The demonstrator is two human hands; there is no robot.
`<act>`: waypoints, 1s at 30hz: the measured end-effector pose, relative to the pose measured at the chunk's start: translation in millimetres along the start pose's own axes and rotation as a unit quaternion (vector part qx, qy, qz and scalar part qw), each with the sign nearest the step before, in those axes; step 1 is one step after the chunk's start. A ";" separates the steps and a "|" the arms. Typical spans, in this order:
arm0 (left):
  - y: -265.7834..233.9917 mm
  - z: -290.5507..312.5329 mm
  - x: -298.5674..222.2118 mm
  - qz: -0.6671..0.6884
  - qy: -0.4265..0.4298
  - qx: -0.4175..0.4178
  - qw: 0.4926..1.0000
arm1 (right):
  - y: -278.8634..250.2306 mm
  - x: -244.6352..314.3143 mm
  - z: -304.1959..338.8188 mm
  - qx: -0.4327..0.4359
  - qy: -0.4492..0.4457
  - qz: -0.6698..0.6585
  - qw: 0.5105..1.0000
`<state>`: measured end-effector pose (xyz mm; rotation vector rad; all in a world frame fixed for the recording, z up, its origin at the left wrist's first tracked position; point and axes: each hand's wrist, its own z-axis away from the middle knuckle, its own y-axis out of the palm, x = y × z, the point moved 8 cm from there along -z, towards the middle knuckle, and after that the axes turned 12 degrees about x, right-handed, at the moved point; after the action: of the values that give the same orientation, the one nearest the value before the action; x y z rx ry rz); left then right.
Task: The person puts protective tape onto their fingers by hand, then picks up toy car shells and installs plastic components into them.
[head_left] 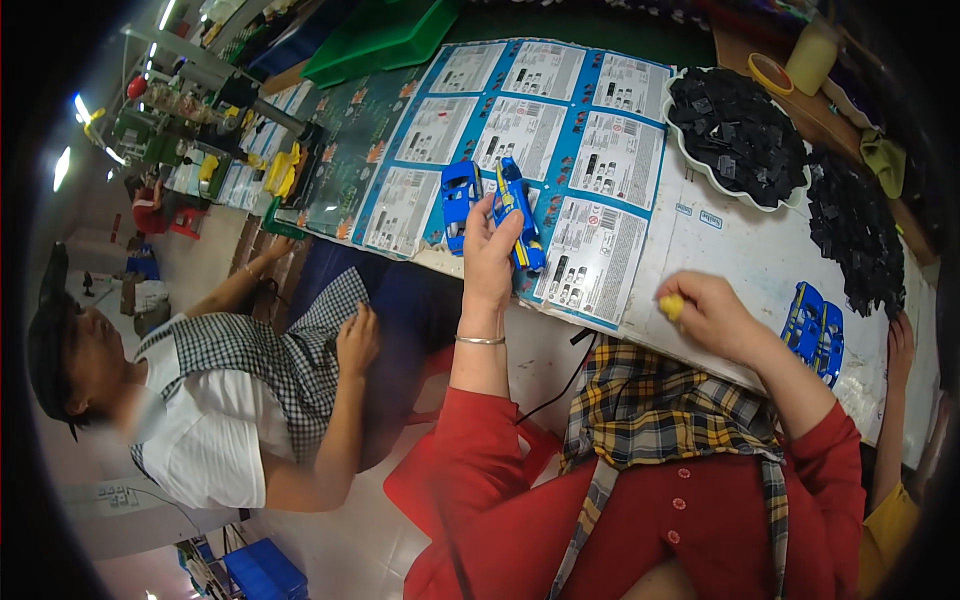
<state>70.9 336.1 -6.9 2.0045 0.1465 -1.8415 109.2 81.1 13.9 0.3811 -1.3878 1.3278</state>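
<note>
Over the table's near edge, my left hand has its fingers wrapped round a blue toy car body with yellow stripes. Just left of those fingers lies a second blue toy car on the printed sheet. My right hand hovers over the white part of the table with its fingers curled together. A small yellow bit shows at its fingertips; whether it is a held piece or a finger cover I cannot make out. Further right, blue toy car bodies lie side by side near my right forearm.
A white scalloped tray heaped with black flat pieces stands at the back right, beside a loose pile of black pieces. Tape and a green bin sit behind. A co-worker is at left; another person's hand reaches in at right.
</note>
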 end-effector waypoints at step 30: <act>93.6 55.3 8.5 0.250 -0.047 0.181 0.950 | -5.7 60.7 -11.2 -0.129 -0.123 0.025 0.984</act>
<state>53.2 229.1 3.9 1.9312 -0.7121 -1.7010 99.4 115.3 64.6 0.3448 -1.7633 1.1486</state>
